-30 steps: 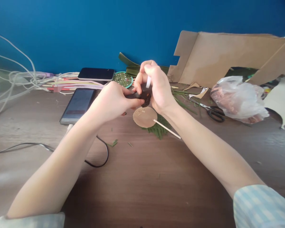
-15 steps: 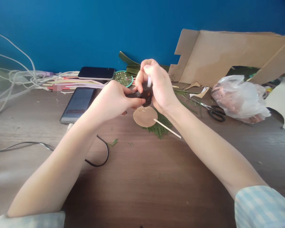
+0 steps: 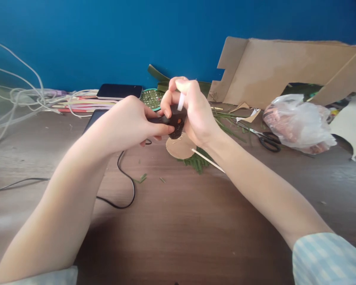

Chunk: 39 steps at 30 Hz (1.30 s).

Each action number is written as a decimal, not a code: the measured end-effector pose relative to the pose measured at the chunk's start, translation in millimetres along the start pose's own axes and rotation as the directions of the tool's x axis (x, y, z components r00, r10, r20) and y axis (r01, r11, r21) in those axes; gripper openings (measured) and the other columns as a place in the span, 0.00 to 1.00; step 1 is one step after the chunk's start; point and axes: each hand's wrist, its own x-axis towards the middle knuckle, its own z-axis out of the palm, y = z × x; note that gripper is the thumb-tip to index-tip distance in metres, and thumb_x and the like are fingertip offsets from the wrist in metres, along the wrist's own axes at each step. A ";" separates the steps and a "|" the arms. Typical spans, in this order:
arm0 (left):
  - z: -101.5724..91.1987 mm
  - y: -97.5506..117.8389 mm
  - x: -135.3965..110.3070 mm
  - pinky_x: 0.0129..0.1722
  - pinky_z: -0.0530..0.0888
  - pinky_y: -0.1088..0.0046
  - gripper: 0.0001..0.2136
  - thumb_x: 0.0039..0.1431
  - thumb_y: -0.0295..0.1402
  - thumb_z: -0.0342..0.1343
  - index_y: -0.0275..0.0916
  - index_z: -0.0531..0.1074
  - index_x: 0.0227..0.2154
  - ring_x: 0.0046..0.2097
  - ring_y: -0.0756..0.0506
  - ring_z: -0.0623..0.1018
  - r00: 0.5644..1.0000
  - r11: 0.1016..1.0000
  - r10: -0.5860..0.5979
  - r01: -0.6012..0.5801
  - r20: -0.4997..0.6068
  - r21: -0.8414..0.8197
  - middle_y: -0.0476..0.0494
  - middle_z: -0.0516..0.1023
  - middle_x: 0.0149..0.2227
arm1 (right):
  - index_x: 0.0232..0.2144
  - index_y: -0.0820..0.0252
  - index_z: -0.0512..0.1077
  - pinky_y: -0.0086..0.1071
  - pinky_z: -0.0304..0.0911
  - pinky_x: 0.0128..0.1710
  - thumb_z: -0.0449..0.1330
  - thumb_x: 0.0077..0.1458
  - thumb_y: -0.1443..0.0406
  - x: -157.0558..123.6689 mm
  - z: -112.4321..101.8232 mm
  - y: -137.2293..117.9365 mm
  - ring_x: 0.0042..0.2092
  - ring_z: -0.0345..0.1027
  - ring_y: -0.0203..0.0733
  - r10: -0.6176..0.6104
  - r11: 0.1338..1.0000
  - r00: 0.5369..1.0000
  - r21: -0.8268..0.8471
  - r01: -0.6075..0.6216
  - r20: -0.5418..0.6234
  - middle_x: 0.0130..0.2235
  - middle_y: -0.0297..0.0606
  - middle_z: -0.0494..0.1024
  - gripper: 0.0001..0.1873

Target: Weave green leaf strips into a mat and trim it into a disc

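My left hand [image 3: 136,124] is closed round the black body of a hot glue gun [image 3: 176,120], its thumb pressed along the side. A white glue stick [image 3: 180,102] rises from the top of the gun. My right hand [image 3: 192,107] is curled with its fingers about that stick and the gun's upper end. Just below lies a cardboard disc [image 3: 180,148] with pale strands on its surface. A thin wooden stick [image 3: 209,160] touches the disc's right side, and cut green leaf strips [image 3: 197,162] lie partly beneath it. The gun's nozzle is hidden.
A black cable [image 3: 133,190] curves across the table at left. Behind are a dark phone [image 3: 120,91], a green round piece [image 3: 151,99] and white cables [image 3: 32,99]. Scissors [image 3: 268,140], a plastic bag [image 3: 299,122] and cut cardboard [image 3: 264,67] stand at right.
Both hands and the glue gun have shifted slightly left. The gun is tilted differently, and my left forearm now covers more of the nearer phone. The disc stays in place.
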 end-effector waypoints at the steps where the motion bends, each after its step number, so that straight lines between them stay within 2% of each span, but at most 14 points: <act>1: -1.7 0.8 -1.0 0.19 0.59 0.75 0.16 0.45 0.43 0.58 0.35 0.77 0.29 0.20 0.52 0.65 1.000 1.000 -0.015 0.015 0.005 0.024 0.49 0.66 0.15 | 0.25 0.53 0.56 0.33 0.63 0.34 0.45 0.58 0.59 -0.9 1.7 -1.0 0.26 0.63 0.39 0.009 1.000 1.000 0.001 -0.009 -0.007 0.18 0.29 0.63 0.10; 8: -3.9 2.1 -2.3 0.14 0.55 0.78 0.17 0.41 0.45 0.60 0.35 0.79 0.27 0.12 0.56 0.58 0.998 0.995 -0.043 0.047 -0.049 0.086 0.51 0.67 0.12 | 0.25 0.54 0.55 0.31 0.61 0.29 0.44 0.58 0.62 -4.8 6.2 -2.9 0.25 0.61 0.37 0.008 0.997 1.000 0.075 -0.008 0.004 0.17 0.27 0.62 0.10; 11: -4.2 -0.2 -1.4 0.14 0.55 0.78 0.16 0.40 0.45 0.61 0.36 0.79 0.26 0.12 0.56 0.59 0.998 0.996 -0.042 0.045 -0.047 0.080 0.51 0.69 0.13 | 0.25 0.54 0.54 0.30 0.58 0.28 0.44 0.57 0.63 -5.4 6.2 -1.3 0.24 0.60 0.36 -0.024 0.988 0.999 0.153 0.018 0.034 0.16 0.26 0.63 0.08; 15: -5.4 -3.1 -0.4 0.14 0.55 0.78 0.16 0.39 0.46 0.61 0.38 0.79 0.26 0.13 0.55 0.60 0.997 0.993 -0.062 0.067 -0.046 0.098 0.51 0.68 0.12 | 0.26 0.54 0.55 0.30 0.58 0.30 0.45 0.56 0.63 -6.1 6.7 -0.2 0.25 0.60 0.35 -0.030 0.984 0.999 0.176 0.024 0.033 0.16 0.25 0.63 0.07; 23: -6.9 -4.4 0.4 0.17 0.56 0.77 0.20 0.39 0.49 0.60 0.38 0.79 0.30 0.15 0.54 0.63 0.998 0.993 -0.059 0.059 -0.005 0.102 0.49 0.73 0.18 | 0.26 0.55 0.55 0.29 0.56 0.29 0.44 0.57 0.65 -6.6 7.1 -0.1 0.23 0.57 0.34 -0.030 0.969 0.998 0.246 0.015 0.057 0.15 0.25 0.63 0.07; 28: -7.3 -2.6 -0.7 0.21 0.57 0.75 0.22 0.41 0.49 0.59 0.35 0.78 0.33 0.18 0.53 0.63 0.997 0.991 -0.069 0.067 0.019 0.112 0.48 0.71 0.18 | 0.25 0.55 0.55 0.29 0.57 0.29 0.45 0.56 0.65 -6.5 8.2 0.0 0.23 0.56 0.34 -0.028 0.969 0.999 0.247 0.018 0.039 0.15 0.25 0.62 0.07; 35: -5.8 -3.6 0.1 0.22 0.58 0.75 0.17 0.44 0.45 0.59 0.35 0.77 0.29 0.21 0.51 0.66 1.000 0.999 0.004 -0.005 0.029 0.033 0.49 0.68 0.16 | 0.24 0.53 0.55 0.30 0.60 0.33 0.45 0.55 0.65 -6.8 9.7 -0.8 0.24 0.57 0.36 -0.047 0.979 0.999 0.198 0.042 0.021 0.16 0.26 0.60 0.08; 39: -5.9 -3.2 -0.8 0.20 0.58 0.75 0.16 0.44 0.45 0.59 0.35 0.76 0.26 0.20 0.52 0.65 0.999 1.000 -0.003 0.002 0.037 0.018 0.49 0.68 0.16 | 0.24 0.53 0.54 0.31 0.61 0.33 0.45 0.56 0.64 -6.9 8.5 -2.2 0.25 0.59 0.37 -0.025 0.991 1.000 0.134 0.024 0.007 0.18 0.26 0.61 0.09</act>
